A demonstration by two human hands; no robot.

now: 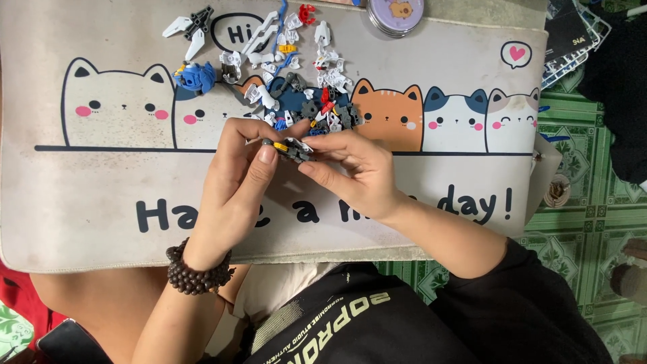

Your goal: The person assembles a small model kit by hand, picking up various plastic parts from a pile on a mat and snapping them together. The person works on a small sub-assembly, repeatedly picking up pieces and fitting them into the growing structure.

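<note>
Both hands meet over the middle of a pale desk mat (81, 222) printed with a row of cartoon cats; between them sits a small model assembly (288, 148) of dark grey, white and yellow pieces, held just above the mat; the left hand (236, 185) pinches its near end between thumb and forefinger, a dark beaded bracelet (195, 273) on that wrist; the right hand (357, 172) grips the other end with its fingertips, a black sleeve (532, 303) covering the forearm; just beyond the fingers lies a loose heap of small plastic parts (303, 81), white, grey, blue and red; a blue rounded piece (197, 76) rests to the left of the heap; a round purple tin (395, 13) sits at the mat's far edge.
</note>
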